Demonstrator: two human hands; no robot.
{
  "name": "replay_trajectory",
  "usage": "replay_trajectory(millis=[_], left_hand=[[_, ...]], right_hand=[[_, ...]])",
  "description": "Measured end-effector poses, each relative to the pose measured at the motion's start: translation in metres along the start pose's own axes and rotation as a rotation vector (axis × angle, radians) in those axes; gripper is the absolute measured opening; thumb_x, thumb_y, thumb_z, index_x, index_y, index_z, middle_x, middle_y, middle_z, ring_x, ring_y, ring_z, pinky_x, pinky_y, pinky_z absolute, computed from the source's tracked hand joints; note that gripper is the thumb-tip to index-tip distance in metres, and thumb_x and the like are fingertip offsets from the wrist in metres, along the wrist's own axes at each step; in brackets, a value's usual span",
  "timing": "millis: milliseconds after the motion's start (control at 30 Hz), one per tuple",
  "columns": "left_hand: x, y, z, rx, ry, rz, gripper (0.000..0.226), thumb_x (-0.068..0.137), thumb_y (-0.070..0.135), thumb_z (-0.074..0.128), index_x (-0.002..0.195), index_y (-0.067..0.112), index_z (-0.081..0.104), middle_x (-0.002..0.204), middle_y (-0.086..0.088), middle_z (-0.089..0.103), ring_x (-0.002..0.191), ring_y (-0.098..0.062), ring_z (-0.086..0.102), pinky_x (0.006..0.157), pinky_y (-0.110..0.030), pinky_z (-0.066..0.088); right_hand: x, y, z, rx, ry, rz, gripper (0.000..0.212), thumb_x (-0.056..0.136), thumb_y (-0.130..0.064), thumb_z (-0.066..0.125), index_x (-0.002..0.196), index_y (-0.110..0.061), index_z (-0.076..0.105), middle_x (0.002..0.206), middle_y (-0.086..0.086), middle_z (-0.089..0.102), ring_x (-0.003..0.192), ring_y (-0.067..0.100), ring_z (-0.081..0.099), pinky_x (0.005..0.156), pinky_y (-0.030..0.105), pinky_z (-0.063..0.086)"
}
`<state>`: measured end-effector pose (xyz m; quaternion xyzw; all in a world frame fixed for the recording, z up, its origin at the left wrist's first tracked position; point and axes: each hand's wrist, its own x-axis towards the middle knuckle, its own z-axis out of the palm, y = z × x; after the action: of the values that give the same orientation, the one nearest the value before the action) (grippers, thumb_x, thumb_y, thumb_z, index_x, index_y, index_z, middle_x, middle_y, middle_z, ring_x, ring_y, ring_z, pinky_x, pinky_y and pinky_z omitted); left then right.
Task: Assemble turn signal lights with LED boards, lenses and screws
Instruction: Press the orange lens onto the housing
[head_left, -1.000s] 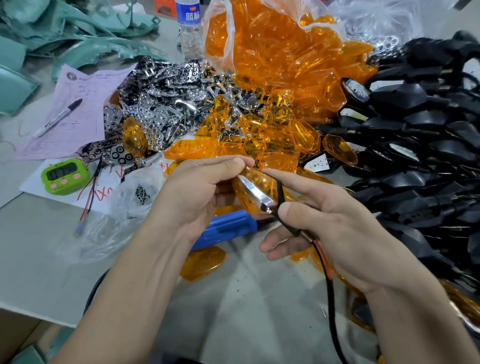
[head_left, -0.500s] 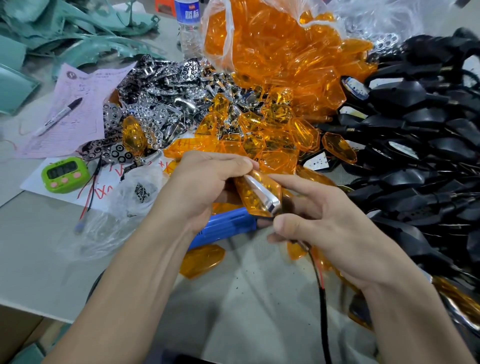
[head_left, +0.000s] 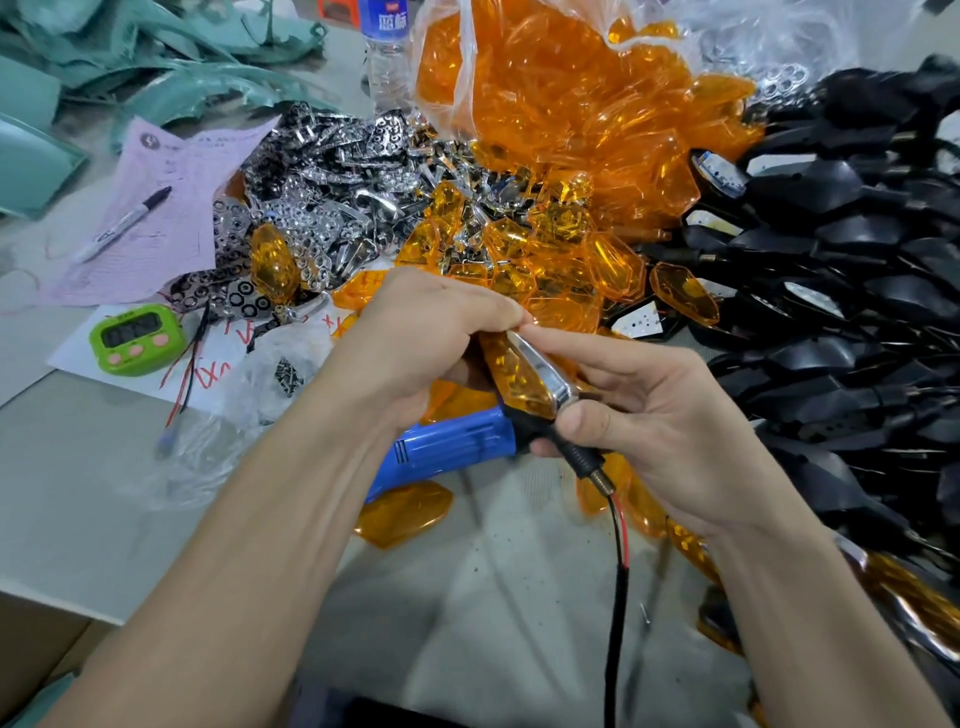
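Observation:
Both hands hold one turn signal light (head_left: 524, 374) in mid-frame: an orange lens with a chrome strip along its right edge, on a black housing. My left hand (head_left: 415, 338) grips its upper left side, fingers curled over the top. My right hand (head_left: 654, 415) pinches its lower end and black stem, from which black and red wires (head_left: 618, 561) hang down. Loose orange lenses (head_left: 561, 260) lie behind, chrome reflector pieces (head_left: 322, 208) at centre left, and black housings (head_left: 841, 291) on the right.
A blue electric screwdriver (head_left: 447, 447) lies under my left wrist. A clear bag of screws (head_left: 285, 371), a green timer (head_left: 136, 338), a pink sheet with a marker (head_left: 124, 223), a water bottle (head_left: 387, 47) and a plastic bag of lenses (head_left: 545, 78) are around.
The light has turned so its lens faces left and its chrome edge faces up-right. My left fingers have closed over its top. The stem and wires have swung toward the right hand's palm.

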<state>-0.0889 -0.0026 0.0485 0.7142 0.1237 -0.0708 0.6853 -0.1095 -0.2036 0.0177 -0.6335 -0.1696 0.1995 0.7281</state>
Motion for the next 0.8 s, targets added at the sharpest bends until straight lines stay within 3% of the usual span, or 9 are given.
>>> replay_trajectory(millis=[100, 300, 433, 633, 700, 800], left_hand=[[-0.002, 0.002, 0.0, -0.016, -0.024, 0.014, 0.014, 0.089, 0.003, 0.073, 0.077, 0.004, 0.08, 0.067, -0.012, 0.074, 0.056, -0.019, 0.072, 0.047, -0.028, 0.056], [-0.003, 0.003, 0.004, 0.011, -0.037, 0.087, 0.015, 0.091, 0.004, 0.074, 0.078, 0.007, 0.081, 0.072, -0.014, 0.077, 0.063, -0.025, 0.076, 0.051, -0.029, 0.059], [-0.005, 0.001, 0.005, 0.009, -0.032, 0.099, 0.014, 0.091, 0.006, 0.074, 0.081, 0.009, 0.082, 0.07, -0.01, 0.077, 0.063, -0.023, 0.076, 0.052, -0.028, 0.059], [-0.003, 0.0, 0.007, 0.15, 0.036, 0.303, 0.012, 0.09, 0.018, 0.079, 0.081, 0.024, 0.084, 0.075, 0.003, 0.078, 0.073, -0.019, 0.077, 0.066, -0.042, 0.066], [-0.004, -0.001, 0.006, 0.088, -0.002, 0.281, 0.011, 0.093, 0.02, 0.077, 0.086, 0.023, 0.084, 0.079, 0.0, 0.079, 0.077, -0.02, 0.077, 0.071, -0.045, 0.066], [-0.006, -0.003, 0.001, -0.097, -0.134, 0.173, 0.017, 0.099, 0.022, 0.066, 0.103, 0.016, 0.081, 0.096, -0.008, 0.08, 0.09, -0.025, 0.078, 0.071, -0.037, 0.064]], right_hand=[[-0.001, -0.001, 0.0, 0.029, 0.009, -0.02, 0.055, 0.078, -0.006, 0.078, 0.132, -0.014, 0.069, 0.127, 0.017, 0.072, 0.104, 0.056, 0.066, 0.076, 0.037, 0.064], [-0.005, -0.003, 0.0, -0.006, 0.048, -0.004, 0.064, 0.073, 0.01, 0.08, 0.128, -0.023, 0.072, 0.13, 0.007, 0.072, 0.102, 0.035, 0.075, 0.081, 0.042, 0.064], [-0.009, -0.015, -0.001, -0.089, 0.025, 0.014, 0.06, 0.074, -0.014, 0.086, 0.131, -0.029, 0.072, 0.133, 0.005, 0.071, 0.117, 0.031, 0.071, 0.097, 0.056, 0.057], [-0.01, -0.012, 0.02, 0.166, 0.203, -0.009, 0.046, 0.073, 0.003, 0.072, 0.116, -0.012, 0.077, 0.121, 0.015, 0.075, 0.099, 0.038, 0.071, 0.087, 0.052, 0.063], [-0.01, -0.012, 0.022, 0.205, 0.238, -0.019, 0.046, 0.072, 0.005, 0.07, 0.115, -0.009, 0.077, 0.122, 0.017, 0.075, 0.097, 0.041, 0.067, 0.083, 0.05, 0.064], [-0.009, -0.013, 0.022, 0.205, 0.269, -0.047, 0.046, 0.07, 0.006, 0.069, 0.112, -0.009, 0.078, 0.123, 0.018, 0.074, 0.103, 0.042, 0.068, 0.079, 0.044, 0.064]])
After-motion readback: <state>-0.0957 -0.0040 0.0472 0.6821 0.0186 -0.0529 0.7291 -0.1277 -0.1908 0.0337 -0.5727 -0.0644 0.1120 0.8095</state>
